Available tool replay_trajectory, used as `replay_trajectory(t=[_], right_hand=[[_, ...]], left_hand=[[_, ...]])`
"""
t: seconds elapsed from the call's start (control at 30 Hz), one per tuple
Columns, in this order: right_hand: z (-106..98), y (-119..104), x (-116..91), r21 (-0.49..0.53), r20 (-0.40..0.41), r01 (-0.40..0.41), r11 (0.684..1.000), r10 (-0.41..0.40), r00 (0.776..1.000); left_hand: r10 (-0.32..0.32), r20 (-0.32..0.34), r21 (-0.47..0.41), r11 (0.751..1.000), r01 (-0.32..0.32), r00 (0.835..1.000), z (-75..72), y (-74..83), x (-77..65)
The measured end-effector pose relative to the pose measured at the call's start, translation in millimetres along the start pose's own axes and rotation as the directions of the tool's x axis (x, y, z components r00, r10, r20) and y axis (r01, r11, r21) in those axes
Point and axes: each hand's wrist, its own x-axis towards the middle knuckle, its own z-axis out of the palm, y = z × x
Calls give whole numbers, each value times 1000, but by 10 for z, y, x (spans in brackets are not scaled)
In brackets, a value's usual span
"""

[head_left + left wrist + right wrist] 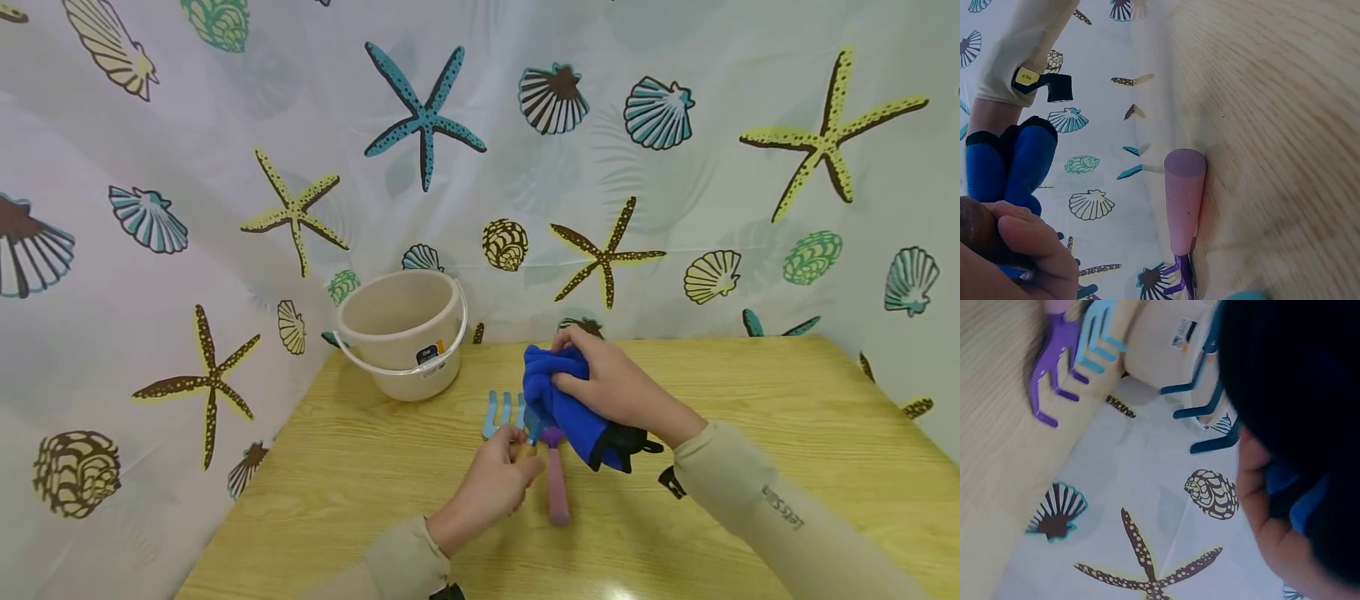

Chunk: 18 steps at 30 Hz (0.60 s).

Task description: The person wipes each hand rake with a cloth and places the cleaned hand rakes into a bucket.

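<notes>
A small hand rake with dark teal metal tines (1196,412) and a brown wooden handle (527,451) is held above the middle of the table (757,417). The left hand (495,468) has it by the handle, its fingers curled round the wood. The right hand (600,379) grips a bright blue cloth with black edging (570,417), thumb and fingers bent into the folds, up by the rake's head. In the right wrist view the tines stick out beside the dark, blurred cloth (whether the two touch there, I cannot tell).

Below the hands, a rake with a pink tapered handle and purple tines (557,487) lies on the table, its handle toward the near side. Just left of its head lies a light blue rake (506,412), partly hidden by the left hand. Farther left, at the table's far edge, stands an upright beige plastic bucket (397,367) with a pale bail handle (390,367). Behind everything hangs a white curtain printed with starfish and shells (480,150). Both arms wear cream sleeves (757,492).
</notes>
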Motion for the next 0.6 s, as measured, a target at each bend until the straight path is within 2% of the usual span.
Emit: replay_trajectory(t=[0.07, 0.13, 0.2, 0.3, 0.4, 0.5, 0.6], right_hand=[[55, -4, -7, -101, -10, 23, 995, -24, 1000], [101, -9, -31, -216, -46, 64, 974, -75, 996], [134, -22, -64, -320, -95, 110, 941, -147, 985], [181, -59, -102, -427, -138, 184, 886, -264, 955], [214, -114, -132, -490, -101, 251, 835, -341, 935], [231, -167, -164, -487, -18, 270, 830, -319, 948], [247, -189, -199, -452, 57, 230, 862, -229, 972]], left_hand=[[12, -25, 70, 998, -10, 1000, -12, -8, -15], [19, -46, 125, 992, -14, 999, -21, -16, -33], [26, -59, 160, 987, -16, 998, -24, -12, -39], [35, -61, 171, 985, -24, 998, -28, -10, -41], [51, -66, 171, 985, -39, 997, -36, -8, -35], [57, -74, 168, 985, -44, 996, -51, 3, -37], [49, -80, 170, 985, -35, 996, -71, 14, -43]])
